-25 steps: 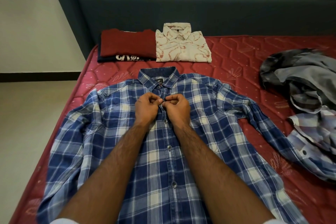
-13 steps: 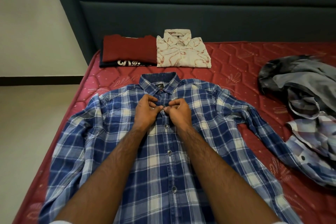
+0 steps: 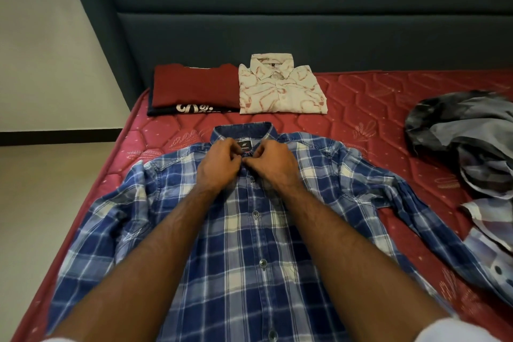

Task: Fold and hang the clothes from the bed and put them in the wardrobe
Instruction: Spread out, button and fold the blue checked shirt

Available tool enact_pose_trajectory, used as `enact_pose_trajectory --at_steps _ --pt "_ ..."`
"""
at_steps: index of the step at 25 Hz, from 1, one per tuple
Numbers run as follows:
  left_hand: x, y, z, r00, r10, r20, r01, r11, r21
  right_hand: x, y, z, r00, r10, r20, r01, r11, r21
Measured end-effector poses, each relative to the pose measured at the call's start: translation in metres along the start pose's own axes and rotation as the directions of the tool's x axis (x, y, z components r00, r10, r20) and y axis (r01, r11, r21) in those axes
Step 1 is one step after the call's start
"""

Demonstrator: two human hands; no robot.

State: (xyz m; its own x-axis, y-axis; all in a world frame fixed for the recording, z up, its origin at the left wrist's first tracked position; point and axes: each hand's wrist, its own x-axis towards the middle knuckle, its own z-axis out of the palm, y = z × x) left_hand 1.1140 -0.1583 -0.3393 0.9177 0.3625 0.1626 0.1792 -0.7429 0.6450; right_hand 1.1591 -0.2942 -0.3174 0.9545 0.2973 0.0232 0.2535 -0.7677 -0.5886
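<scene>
Beyond my left hand point(image 3: 219, 164) a folded red top point(image 3: 194, 86) lies on a dark one with unreadable white lettering point(image 3: 191, 110). Both my hands pinch the blue plaid shirt point(image 3: 244, 244) on the bed point(image 3: 361, 108) just under its collar — right hand point(image 3: 270, 165) opposite; the neck label point(image 3: 244, 146) between them is too small to read.

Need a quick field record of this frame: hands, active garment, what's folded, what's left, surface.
left hand: pinches the plaid shirt placket just below the collar
right hand: pinches the same placket, opposite side
plaid shirt: flat, face up, sleeves spread, lower buttons fastened
red tee: folded, on top of a dark tee
print shirt: folded, right of the red tee
unfolded pile: far right
mattress: red, quilted
</scene>
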Motion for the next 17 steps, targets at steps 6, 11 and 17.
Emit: enact_pose_trajectory --at_steps 6,11,17 --pt "0.003 -0.009 0.022 0.984 -0.124 -0.125 0.119 0.992 -0.047 0.006 0.018 0.011 0.986 0.128 -0.11 -0.097 0.965 0.245" --pt "0.012 -0.004 0.02 0.932 -0.356 0.07 0.355 0.855 -0.378 0.004 0.014 0.007 0.986 0.16 -0.036 -0.136 0.918 0.372" --pt "0.007 0.0 0.012 0.906 -0.402 0.133 0.388 0.664 -0.639 0.004 0.014 0.004 0.989 0.147 -0.015 -0.123 0.872 0.473"
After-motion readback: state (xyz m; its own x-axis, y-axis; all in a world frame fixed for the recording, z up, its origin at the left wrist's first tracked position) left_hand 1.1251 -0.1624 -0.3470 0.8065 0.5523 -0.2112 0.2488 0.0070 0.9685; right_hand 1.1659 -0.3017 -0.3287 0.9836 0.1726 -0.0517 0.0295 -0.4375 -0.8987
